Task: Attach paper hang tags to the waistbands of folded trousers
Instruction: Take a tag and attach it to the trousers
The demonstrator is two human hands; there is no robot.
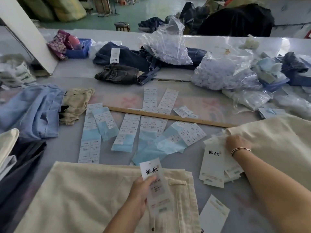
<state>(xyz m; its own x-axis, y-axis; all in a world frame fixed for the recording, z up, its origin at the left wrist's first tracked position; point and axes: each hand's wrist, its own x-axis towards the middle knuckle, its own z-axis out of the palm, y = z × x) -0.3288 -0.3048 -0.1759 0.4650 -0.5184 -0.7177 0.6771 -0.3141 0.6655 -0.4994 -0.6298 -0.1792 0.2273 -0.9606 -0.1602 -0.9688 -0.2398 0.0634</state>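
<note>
Pinched between the thumb and fingers of the left hand (139, 194), a paper hang tag (155, 185) stands upright over the folded cream trousers (84, 195) spread across the near table (193, 158), their waistband beside the tag. At the far end of the loose tag pile (213, 163) the right hand (237, 142) rests with fingers curled, though I cannot tell whether it pinches anything. Pulling carelessly there could likely scatter the pile or lift two tags together.

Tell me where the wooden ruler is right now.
In the head view the wooden ruler lies slantwise mid-table across the label sheets, its right end by the cream trousers.
</note>
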